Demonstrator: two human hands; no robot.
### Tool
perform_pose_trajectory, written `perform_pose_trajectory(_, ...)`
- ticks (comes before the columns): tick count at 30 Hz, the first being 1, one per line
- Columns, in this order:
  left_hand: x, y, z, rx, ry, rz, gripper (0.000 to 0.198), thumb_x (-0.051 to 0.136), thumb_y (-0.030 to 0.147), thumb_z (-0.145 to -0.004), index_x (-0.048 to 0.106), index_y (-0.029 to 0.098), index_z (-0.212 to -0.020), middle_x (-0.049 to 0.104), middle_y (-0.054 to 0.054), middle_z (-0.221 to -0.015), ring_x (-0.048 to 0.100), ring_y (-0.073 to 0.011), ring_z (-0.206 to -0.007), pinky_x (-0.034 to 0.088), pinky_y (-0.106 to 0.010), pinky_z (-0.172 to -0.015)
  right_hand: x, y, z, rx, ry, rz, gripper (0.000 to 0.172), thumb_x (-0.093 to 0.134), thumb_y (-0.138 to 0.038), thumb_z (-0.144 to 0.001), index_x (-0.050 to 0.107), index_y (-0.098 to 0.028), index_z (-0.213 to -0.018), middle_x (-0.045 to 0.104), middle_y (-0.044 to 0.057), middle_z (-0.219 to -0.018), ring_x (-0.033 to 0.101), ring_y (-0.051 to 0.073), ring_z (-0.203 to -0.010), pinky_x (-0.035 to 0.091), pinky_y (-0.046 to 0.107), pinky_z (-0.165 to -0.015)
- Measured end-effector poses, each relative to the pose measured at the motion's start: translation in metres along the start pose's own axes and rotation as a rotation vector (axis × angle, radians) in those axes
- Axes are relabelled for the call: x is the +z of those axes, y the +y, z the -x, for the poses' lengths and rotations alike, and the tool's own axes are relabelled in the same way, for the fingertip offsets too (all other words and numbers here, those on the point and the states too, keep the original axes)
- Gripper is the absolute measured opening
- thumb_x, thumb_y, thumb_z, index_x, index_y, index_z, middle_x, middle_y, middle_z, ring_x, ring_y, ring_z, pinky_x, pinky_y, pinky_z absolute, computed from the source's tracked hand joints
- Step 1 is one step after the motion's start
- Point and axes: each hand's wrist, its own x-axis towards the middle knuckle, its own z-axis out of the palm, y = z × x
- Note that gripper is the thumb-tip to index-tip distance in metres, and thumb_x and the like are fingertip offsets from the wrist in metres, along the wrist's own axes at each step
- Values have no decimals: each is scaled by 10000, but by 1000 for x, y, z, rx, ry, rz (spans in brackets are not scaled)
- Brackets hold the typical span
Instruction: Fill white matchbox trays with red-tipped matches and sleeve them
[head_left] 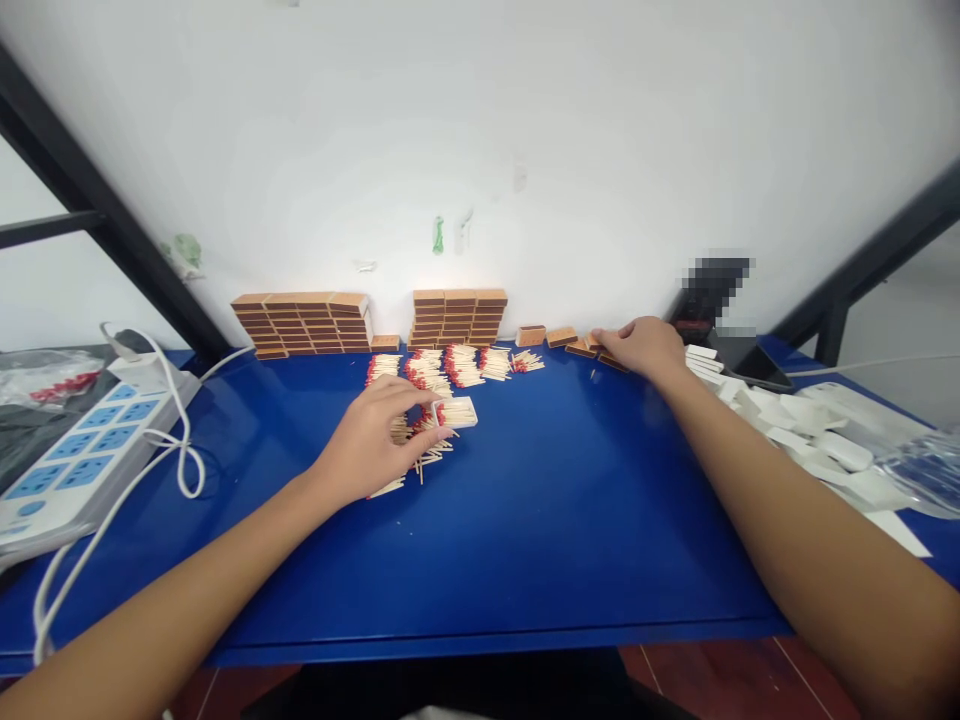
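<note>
My left hand [386, 435] pinches a white matchbox tray [459, 412] filled with red-tipped matches, held above the table's middle. Under and behind that hand lie loose matches [431, 455], partly hidden by it. Several heaps of matches [463, 366] line the table farther back. At the back right, my right hand [641, 345] has its fingers closed on one of several matchbox sleeves [581, 348] lying near the wall. Whether that sleeve is lifted, I cannot tell.
Two stacks of matchboxes, a left stack [300, 322] and a middle stack [457, 318], stand against the wall. A white power strip [82, 450] with cables lies at left. White paper pieces [795, 425] and a dark phone-like device [750, 360] are at right on the blue table [525, 560].
</note>
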Motion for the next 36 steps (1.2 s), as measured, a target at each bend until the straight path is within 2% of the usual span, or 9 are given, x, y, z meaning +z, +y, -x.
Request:
perform_pose_trajectory(4,-1,0,-1,-31,36,-21,324,771,435,-903,745,205,-1129,767,-78,-1046,674,-246,-1015,561,-414,-934,-11,-11,4,-1,60,-127,322,740,-397,-852,579,-228,-630,606,78,-692,470,185,-666,329,370,-664)
perform_pose_trajectory(7,-3,2,-2,-84,92,-42,320,772,440,-901,750,212,-1124,777,-74,-1058,673,-252,-1040,552,-420,-956,-14,-35,21,-94,75,-418,269,715,-410,-883,652,-204,-721,674,90,-772,539,180,-692,383,340,-649)
perform_pose_trajectory(9,-4,2,-3,-124,126,-51,313,773,457,-897,757,222,-1101,786,-64,-1049,675,-256,-1036,546,-430,-960,-13,-58,43,-134,-12,-537,339,700,-515,-887,703,-193,-779,663,57,-694,519,156,-587,387,310,-557)
perform_pose_trajectory(12,-5,3,-3,-174,166,-69,304,780,468,-887,765,228,-1072,794,-55,-1047,676,-256,-1018,548,-429,-934,-9,-93,86,-205,-268,-747,434,765,-606,-810,700,-185,-731,627,22,-617,464,117,-481,346,276,-458)
perform_pose_trajectory(16,-5,4,-3,-185,205,-60,310,801,454,-870,776,230,-1083,792,-53,-1054,687,-247,-1007,561,-412,-911,0,-119,132,-276,-422,-827,489,770,-661,-784,656,-197,-678,611,2,-581,468,105,-446,360,261,-435)
perform_pose_trajectory(19,-4,5,-3,-190,220,-37,340,816,457,-856,785,235,-1111,786,-59,-1073,702,-238,-1013,569,-409,-931,6,-122,143,-301,-411,-875,497,769,-666,-784,650,-197,-665,614,4,-597,484,105,-469,359,254,-435)
perform_pose_trajectory(24,-5,4,-3,-267,221,-8,378,817,497,-843,793,257,-1134,780,-61,-1104,720,-235,-1003,585,-406,-934,13,-118,140,-217,-393,-934,510,772,-696,-765,663,-201,-709,600,-5,-570,476,107,-456,363,251,-416)
perform_pose_trajectory(30,-4,6,-3,-265,197,81,346,820,469,-849,795,257,-1121,784,-50,-1129,722,-236,-1057,572,-410,-996,16,-118,138,-141,-480,-1004,519,789,-701,-750,650,-205,-689,604,-3,-564,464,99,-437,363,245,-397)
perform_pose_trajectory(36,-5,6,-3,-290,207,116,350,824,459,-846,792,242,-1119,790,-47,-1104,732,-241,-1041,575,-414,-991,18,-118,140,-109,-497,-1044,501,798,-679,-763,662,-200,-707,612,0,-574,481,96,-443,379,240,-397)
